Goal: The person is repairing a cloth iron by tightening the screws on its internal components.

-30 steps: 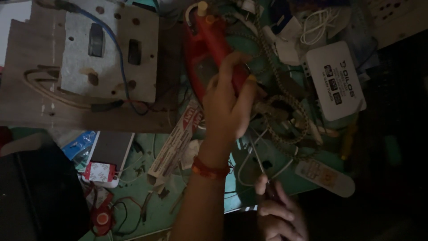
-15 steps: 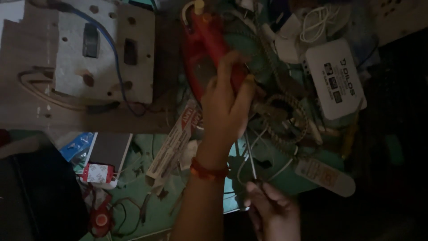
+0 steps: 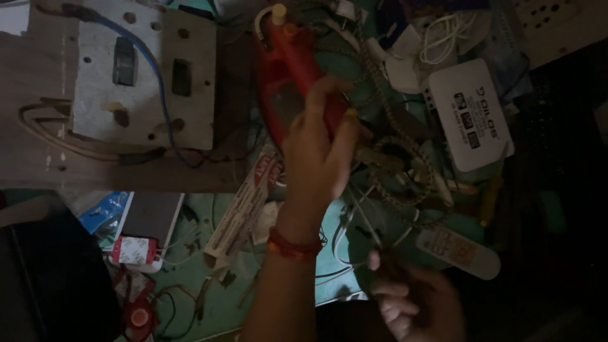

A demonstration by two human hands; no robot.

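Red handheld tool (image 3: 292, 66), glossy plastic body with a loop-shaped handle and a yellowish tip at the far end, lies tilted across the upper middle of the cluttered bench; left hand (image 3: 316, 155) is wrapped round its near end, fingers closed on it, red thread band (image 3: 292, 246) on the wrist. Right hand (image 3: 415, 301) low at the bottom edge, fingers curled in, pinching a thin wire (image 3: 370, 225) it seems, too dark and blurry to be sure. Just right of the tool, a tangle of braided cables (image 3: 392, 145) and white leads. White box (image 3: 470, 114) with small pictures on it sits beyond the tangle, white remote-like bar (image 3: 457, 252) below it. Perforated white basket (image 3: 554, 19) cut off at the top right corner, contents not visible. Left of the tool, a wooden board (image 3: 95, 158) carrying a grey switch plate (image 3: 142, 79) with two dark switches and a blue wire. Long printed tube carton (image 3: 244, 206) lies beside the wrist on the green table surface (image 3: 209, 285). Phone-like slab (image 3: 149, 215) and small red round part (image 3: 139, 315) lower left. Dark object bottom left unreadable.
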